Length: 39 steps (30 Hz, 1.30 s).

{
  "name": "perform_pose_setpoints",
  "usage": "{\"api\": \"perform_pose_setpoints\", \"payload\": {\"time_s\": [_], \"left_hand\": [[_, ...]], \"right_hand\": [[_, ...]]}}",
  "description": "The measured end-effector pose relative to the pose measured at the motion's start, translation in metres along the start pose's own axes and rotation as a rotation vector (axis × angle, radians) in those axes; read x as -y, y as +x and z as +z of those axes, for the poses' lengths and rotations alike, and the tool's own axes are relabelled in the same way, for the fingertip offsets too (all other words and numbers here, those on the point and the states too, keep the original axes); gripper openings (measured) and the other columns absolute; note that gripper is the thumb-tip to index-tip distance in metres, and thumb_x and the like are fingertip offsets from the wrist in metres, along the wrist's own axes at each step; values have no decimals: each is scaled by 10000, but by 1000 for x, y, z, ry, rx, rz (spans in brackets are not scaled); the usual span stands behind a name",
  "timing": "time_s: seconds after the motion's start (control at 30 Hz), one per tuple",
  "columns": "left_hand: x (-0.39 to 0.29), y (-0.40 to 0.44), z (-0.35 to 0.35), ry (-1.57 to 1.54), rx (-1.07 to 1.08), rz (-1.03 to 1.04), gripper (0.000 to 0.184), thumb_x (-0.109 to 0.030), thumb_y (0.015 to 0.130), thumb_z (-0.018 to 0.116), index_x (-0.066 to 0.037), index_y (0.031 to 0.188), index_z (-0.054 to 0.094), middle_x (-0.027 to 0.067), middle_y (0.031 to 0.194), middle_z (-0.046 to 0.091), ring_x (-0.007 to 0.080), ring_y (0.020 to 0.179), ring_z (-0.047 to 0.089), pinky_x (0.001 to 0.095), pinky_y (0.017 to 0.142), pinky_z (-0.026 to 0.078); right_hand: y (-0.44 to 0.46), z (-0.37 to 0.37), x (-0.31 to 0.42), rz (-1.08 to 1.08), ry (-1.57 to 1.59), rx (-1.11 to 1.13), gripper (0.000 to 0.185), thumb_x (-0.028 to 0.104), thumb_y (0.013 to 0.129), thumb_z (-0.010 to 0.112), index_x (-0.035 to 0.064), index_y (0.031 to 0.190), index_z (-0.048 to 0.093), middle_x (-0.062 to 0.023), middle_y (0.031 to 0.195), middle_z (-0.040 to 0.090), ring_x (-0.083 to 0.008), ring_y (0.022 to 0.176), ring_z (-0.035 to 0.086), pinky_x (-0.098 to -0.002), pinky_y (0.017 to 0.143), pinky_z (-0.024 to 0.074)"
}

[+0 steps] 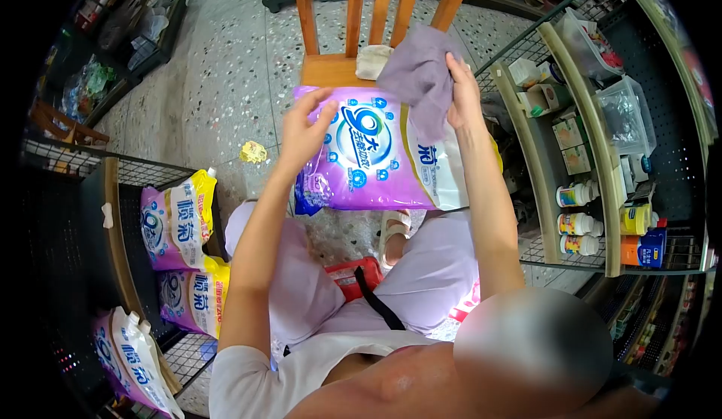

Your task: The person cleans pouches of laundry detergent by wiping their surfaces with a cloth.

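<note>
A large purple and white detergent bag [368,148] lies flat across a wooden chair seat [327,70] in front of me. My left hand [308,122] is over the bag's upper left part, fingers apart and holding nothing. In my right hand [462,92] is a greyish purple cloth [421,73], gripped at its right side and hanging over the bag's upper right part. A pale folded cloth [374,62] rests on the seat beyond the bag, beside the purple cloth.
Similar bags [179,220] stand on the left shelf. Bottles [577,223], boxes and a clear plastic bin [626,114] fill the right shelves. The chair's slatted back [353,13] rises ahead. A yellow scrap [253,152] lies on the floor; a red item [347,277] is between my legs.
</note>
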State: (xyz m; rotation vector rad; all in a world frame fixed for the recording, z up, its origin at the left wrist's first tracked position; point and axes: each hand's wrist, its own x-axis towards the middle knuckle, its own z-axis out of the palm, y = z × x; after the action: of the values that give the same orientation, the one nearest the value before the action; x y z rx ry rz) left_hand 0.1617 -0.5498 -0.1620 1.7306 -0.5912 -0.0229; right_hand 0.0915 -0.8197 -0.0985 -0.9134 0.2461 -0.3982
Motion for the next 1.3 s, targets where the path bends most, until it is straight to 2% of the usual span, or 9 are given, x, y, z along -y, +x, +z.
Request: {"api": "perform_pose_setpoints", "payload": {"time_s": [0.13,0.27,0.37,0.47,0.63,0.73,0.87,1.13,1.3], "left_hand": [[-19,-10,28,-411,25,-54,446,-281,943,638,47,1242,591,188,1216,646,257,1165,599,366,1019,437],[-35,-12,15,-509,347,-316,408,-259,939,651,36,1218,608,107,1131,680,165,1014,647,308,930,489],[-33,-12,12,-709,305,-352,358,-235,930,662,9,1189,628,67,1078,686,128,945,650,282,866,517],[-30,-13,9,-758,331,-368,360,-220,926,661,9,1200,614,65,1084,678,135,946,651,284,854,525],[-38,-18,-3,-783,401,-294,387,-173,906,668,11,1236,585,68,1124,665,134,989,637,285,892,505],[-32,-15,-11,-804,454,-207,397,-149,887,681,5,1241,588,48,1115,663,120,992,626,278,900,494],[-27,-10,-17,-609,437,-207,310,-100,868,695,-12,1157,628,29,1064,664,99,953,618,264,867,494],[-9,-13,-10,-395,241,-54,246,-151,857,737,-30,1057,660,12,1006,643,109,925,580,270,791,467],[-10,-44,-39,-256,42,-212,209,-190,919,678,-37,1058,648,-3,980,637,69,868,575,231,790,469]], "right_hand": [[-38,32,-5,213,-44,-3,358,212,985,558,19,1287,544,-92,1175,647,-200,1050,642,-336,916,524],[-51,29,-18,211,-204,116,346,226,978,572,5,1244,580,-90,1163,654,-199,1063,641,-299,892,514],[-38,-6,-31,228,-622,118,388,265,955,608,-9,1230,586,-106,1156,655,-215,1066,639,-310,904,501],[-45,-16,-41,-148,-1172,168,419,308,949,615,7,1238,581,-101,1207,638,-189,1145,588,-325,962,447],[-72,31,-43,-347,-956,590,612,260,845,724,35,1361,484,-93,1313,574,-204,1207,541,-351,1041,386],[-65,32,-44,13,-878,613,607,222,817,753,27,1338,511,-72,1271,596,-177,1139,566,-328,1012,413],[-60,18,-46,304,-655,554,514,184,776,799,-1,1215,606,-57,1131,642,-129,981,605,-285,857,483],[-87,37,-76,460,161,387,802,356,739,730,-1,1391,430,-194,1319,556,-322,1189,577,-445,1036,458],[-67,38,-73,397,-57,250,587,176,751,686,25,1291,516,-144,1104,647,-269,992,649,-364,887,535]]}}
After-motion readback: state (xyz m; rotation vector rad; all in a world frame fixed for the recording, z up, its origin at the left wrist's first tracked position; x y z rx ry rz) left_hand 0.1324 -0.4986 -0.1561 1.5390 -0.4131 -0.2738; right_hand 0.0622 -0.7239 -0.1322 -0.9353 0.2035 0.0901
